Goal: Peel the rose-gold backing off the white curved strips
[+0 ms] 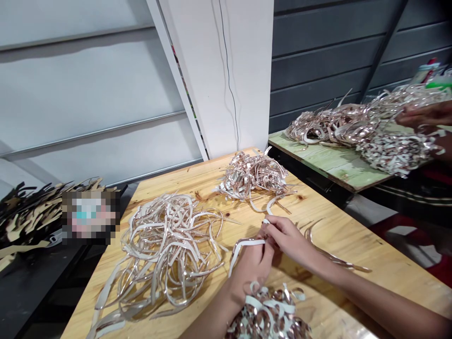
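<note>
Over the middle of the wooden table, my left hand [254, 259] and my right hand [282, 231] meet with their fingers closed. Both pinch a thin strip [245, 243], rose-gold and shiny on one face and white on the other. One part of it droops over the back of my left hand; the fingertips partly hide the rest. Left of my hands spreads a loose tangle of long strips [165, 249]. Closest to me, below my wrists, sits a bunch of short curled strips [270, 313]. Under my right forearm lie a few loose strips [341, 261].
A crumpled strip bundle [254, 175] lies at the back of the wooden table [353, 301]. On the right, another person's hands [429, 115] work at a green-topped table [339, 165] heaped with similar strips. At left, black and tan strips [31, 216] cover a dark table [31, 287].
</note>
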`<state>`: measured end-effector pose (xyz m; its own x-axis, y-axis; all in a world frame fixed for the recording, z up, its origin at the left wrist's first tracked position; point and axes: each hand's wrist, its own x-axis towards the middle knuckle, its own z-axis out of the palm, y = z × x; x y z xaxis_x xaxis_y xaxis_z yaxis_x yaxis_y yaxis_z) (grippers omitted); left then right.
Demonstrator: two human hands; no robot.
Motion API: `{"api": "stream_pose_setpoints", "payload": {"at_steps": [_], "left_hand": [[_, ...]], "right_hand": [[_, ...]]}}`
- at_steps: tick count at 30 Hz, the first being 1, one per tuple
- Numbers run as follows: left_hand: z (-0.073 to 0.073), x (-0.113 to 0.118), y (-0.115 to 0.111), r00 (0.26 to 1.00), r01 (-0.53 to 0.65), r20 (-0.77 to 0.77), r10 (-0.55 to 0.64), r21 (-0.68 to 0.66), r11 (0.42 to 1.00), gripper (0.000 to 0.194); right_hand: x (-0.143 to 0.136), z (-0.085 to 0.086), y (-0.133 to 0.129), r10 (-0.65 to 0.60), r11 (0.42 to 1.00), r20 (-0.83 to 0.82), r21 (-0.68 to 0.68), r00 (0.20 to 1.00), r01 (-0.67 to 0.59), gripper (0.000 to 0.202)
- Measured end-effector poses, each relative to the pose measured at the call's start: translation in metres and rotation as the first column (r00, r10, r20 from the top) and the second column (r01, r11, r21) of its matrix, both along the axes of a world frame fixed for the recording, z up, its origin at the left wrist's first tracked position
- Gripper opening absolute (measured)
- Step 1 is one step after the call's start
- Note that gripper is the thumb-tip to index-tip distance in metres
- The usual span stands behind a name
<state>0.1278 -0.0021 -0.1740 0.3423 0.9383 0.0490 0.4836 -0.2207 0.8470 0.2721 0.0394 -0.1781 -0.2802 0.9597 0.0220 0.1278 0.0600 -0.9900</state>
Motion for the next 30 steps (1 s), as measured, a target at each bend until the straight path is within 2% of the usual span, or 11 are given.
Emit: {"api": "stream_pose_setpoints", "payload": {"at_steps": [30], "left_hand": [[-0.0004, -0.0007, -0.0002, 1.000, 0.000, -0.011, 0.000, -0.005, 1.000, 0.033]], "right_hand": [[0.0008, -0.0042, 0.0013, -0.003, 0.999, 0.003, 0.036, 1.000, 0.003, 0.027]]}}
